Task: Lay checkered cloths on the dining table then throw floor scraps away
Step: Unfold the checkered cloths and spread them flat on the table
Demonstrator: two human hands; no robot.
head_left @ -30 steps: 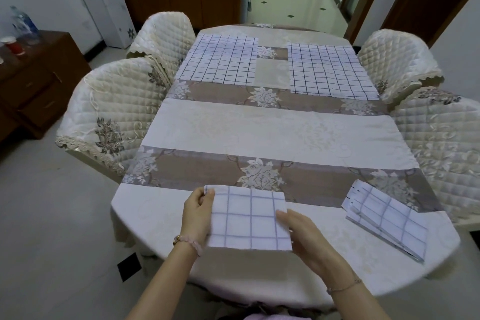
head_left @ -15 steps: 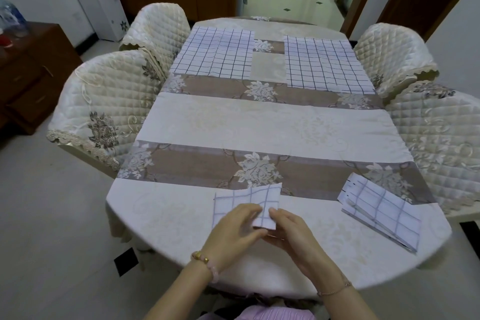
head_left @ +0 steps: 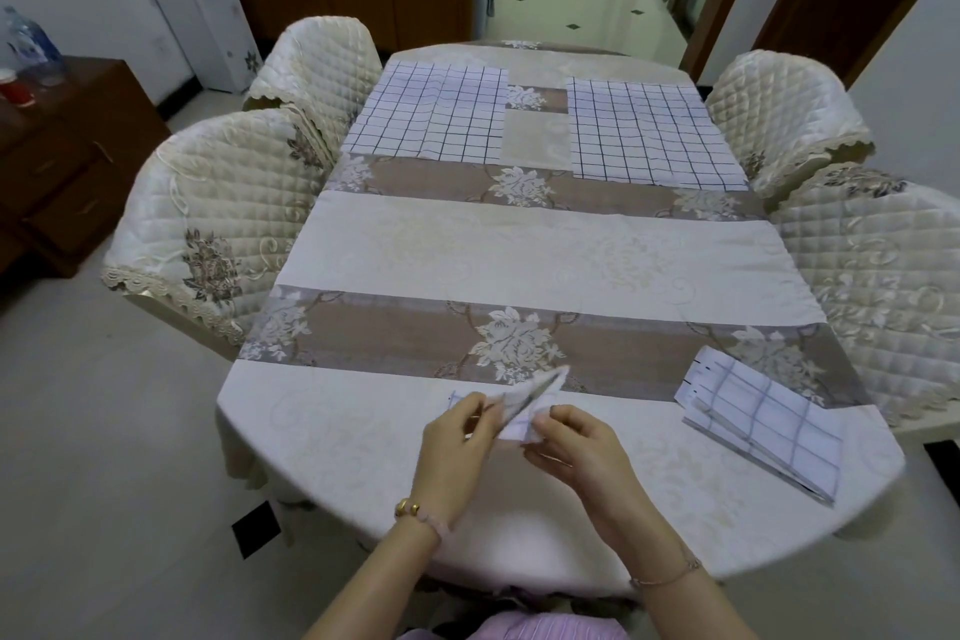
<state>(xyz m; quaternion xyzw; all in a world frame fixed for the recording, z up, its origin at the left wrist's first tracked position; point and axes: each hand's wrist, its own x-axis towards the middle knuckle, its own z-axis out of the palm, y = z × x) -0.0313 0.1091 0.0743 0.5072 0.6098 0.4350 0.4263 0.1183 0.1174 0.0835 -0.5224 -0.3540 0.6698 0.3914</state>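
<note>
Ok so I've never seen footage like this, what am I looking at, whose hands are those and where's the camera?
No machine here: a person wears one wide-angle camera on the head, looking down at their own hands. The left hand and right hand pinch a small checkered cloth between them at the near end of the dining table. At the far end a left spread cloth and a right spread cloth lie flat. A folded cloth lies near the right edge. Quilted chairs stand along both sides.
</note>
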